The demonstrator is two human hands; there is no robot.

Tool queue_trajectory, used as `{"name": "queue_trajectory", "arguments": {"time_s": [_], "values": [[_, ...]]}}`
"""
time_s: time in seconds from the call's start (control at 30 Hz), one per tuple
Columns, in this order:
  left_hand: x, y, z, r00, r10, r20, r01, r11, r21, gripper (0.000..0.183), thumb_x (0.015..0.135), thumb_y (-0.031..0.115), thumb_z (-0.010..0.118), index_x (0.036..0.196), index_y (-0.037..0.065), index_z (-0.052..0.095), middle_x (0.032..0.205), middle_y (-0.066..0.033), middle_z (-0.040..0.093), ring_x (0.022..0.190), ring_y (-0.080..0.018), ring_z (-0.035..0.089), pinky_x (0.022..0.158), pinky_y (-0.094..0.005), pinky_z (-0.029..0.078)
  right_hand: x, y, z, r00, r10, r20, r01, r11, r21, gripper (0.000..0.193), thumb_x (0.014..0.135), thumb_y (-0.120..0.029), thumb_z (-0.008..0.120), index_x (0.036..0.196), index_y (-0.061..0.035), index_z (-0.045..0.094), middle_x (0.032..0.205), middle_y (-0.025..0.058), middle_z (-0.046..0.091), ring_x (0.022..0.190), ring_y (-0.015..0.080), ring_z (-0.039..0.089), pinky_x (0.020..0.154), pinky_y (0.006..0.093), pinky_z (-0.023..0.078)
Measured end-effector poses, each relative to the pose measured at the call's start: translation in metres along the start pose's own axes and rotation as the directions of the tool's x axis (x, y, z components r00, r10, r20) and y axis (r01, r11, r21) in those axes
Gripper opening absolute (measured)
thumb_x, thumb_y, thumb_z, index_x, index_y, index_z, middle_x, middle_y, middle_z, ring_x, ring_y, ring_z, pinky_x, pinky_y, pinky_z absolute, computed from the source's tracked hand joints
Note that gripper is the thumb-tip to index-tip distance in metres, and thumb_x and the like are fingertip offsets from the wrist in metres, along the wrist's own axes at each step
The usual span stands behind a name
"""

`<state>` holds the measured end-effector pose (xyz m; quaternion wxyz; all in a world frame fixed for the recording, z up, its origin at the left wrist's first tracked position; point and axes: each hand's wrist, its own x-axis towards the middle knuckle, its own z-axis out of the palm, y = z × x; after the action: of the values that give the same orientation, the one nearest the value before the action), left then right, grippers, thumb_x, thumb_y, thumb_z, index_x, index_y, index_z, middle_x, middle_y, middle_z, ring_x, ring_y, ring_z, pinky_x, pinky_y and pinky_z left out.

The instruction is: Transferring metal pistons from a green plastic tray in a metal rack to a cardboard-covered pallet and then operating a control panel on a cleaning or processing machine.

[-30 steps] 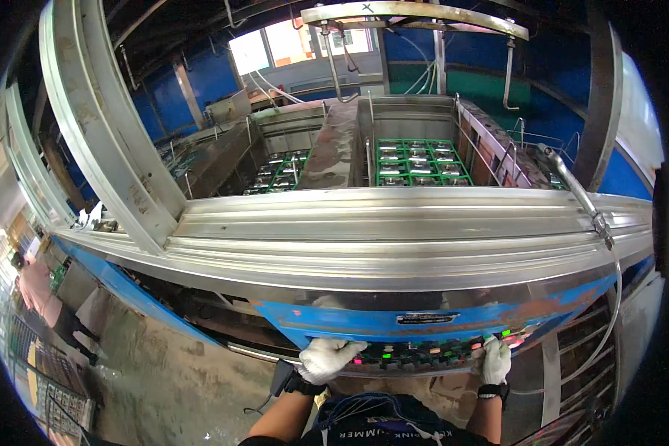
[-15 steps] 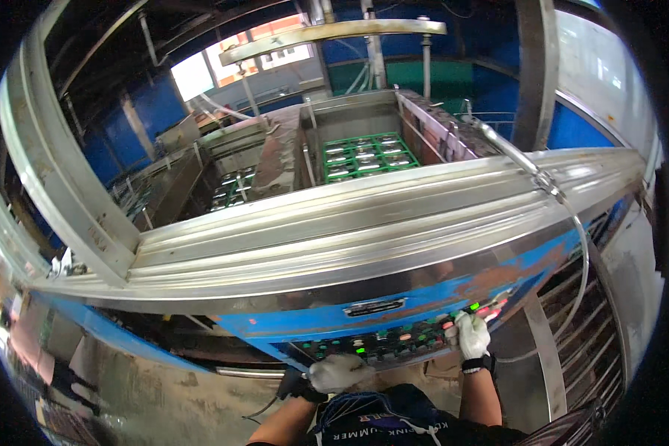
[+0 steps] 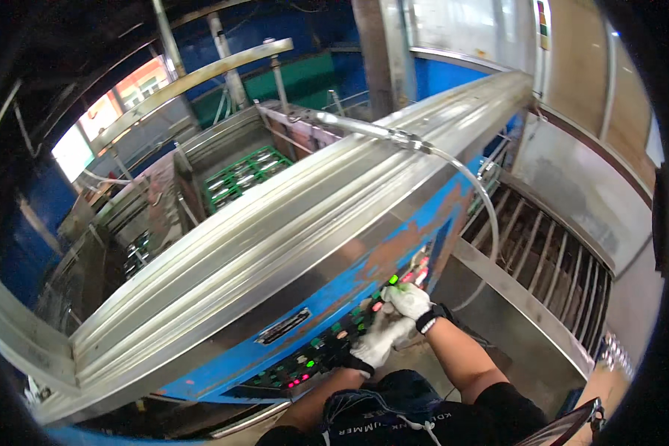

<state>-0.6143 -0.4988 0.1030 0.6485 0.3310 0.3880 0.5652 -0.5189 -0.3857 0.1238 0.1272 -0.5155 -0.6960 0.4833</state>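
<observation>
A slanting control panel [image 3: 347, 332] with rows of small buttons and lit lamps is set in the machine's blue front. My right hand [image 3: 409, 300], in a white glove with a dark wristband, has its fingers bent against the upper right part of the panel, beside a lit green button [image 3: 394, 280]. Whatever lies under those fingertips is hidden. Just below and left of it, my left hand [image 3: 375, 346], also in a white glove, reaches across the panel's lower edge. Its fingers stretch toward my right hand, slightly blurred, and seem to hold nothing.
Beyond the panel runs a broad metal ledge [image 3: 275, 215]. Green racks [image 3: 249, 176] with shiny metal pieces sit in an open tank behind it. A clear hose [image 3: 487, 197] hangs from a metal pipe over the ledge. At right stands a barred grating [image 3: 550, 256] beside a metal wall.
My view has turned to the right. My left hand has moved right along the panel, close to my right hand, which stays at the panel near the green button.
</observation>
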Motion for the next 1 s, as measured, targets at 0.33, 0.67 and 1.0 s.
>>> {"name": "queue_trajectory", "arguments": {"time_s": [0.33,0.67,1.0], "values": [[0.052,-0.020,0.022,0.993,-0.010,-0.117,-0.048,0.878,-0.477,0.031,0.076,0.002,0.052,0.106,0.008,0.059,0.092,-0.0030,0.063,0.077,-0.0161,0.059,0.066,-0.0289,0.047,0.018,0.031,-0.015,0.955,-0.295,0.004,0.295,0.955,-0.039,0.036,0.091,-0.041,0.054,0.100,-0.0091,0.068,0.094,0.0152,0.068,0.087,0.0315,0.066,0.079,0.0385,0.050],[0.058,0.024,0.053,0.969,-0.119,-0.218,0.049,0.952,-0.302,0.034,0.094,0.028,0.056,0.124,0.013,0.062,0.126,-0.0027,0.060,0.112,-0.0185,0.053,0.094,-0.0350,0.045,-0.169,-0.205,-0.133,0.741,-0.641,-0.200,0.479,0.713,-0.511,0.034,0.092,-0.043,0.066,0.095,-0.0098,0.072,0.081,0.0119,0.068,0.072,0.0233,0.066,0.061,0.0353,0.051],[0.074,0.030,0.049,0.914,-0.255,-0.315,0.132,0.923,-0.363,0.030,0.093,0.036,0.056,0.108,0.014,0.067,0.104,-0.0020,0.069,0.091,-0.0169,0.061,0.068,-0.0357,0.050,-0.071,-0.295,-0.149,0.660,-0.673,-0.334,0.345,0.666,-0.661,0.044,0.082,-0.048,0.065,0.100,-0.0082,0.072,0.098,0.0199,0.068,0.099,0.0355,0.064,0.085,0.0443,0.050]]}}
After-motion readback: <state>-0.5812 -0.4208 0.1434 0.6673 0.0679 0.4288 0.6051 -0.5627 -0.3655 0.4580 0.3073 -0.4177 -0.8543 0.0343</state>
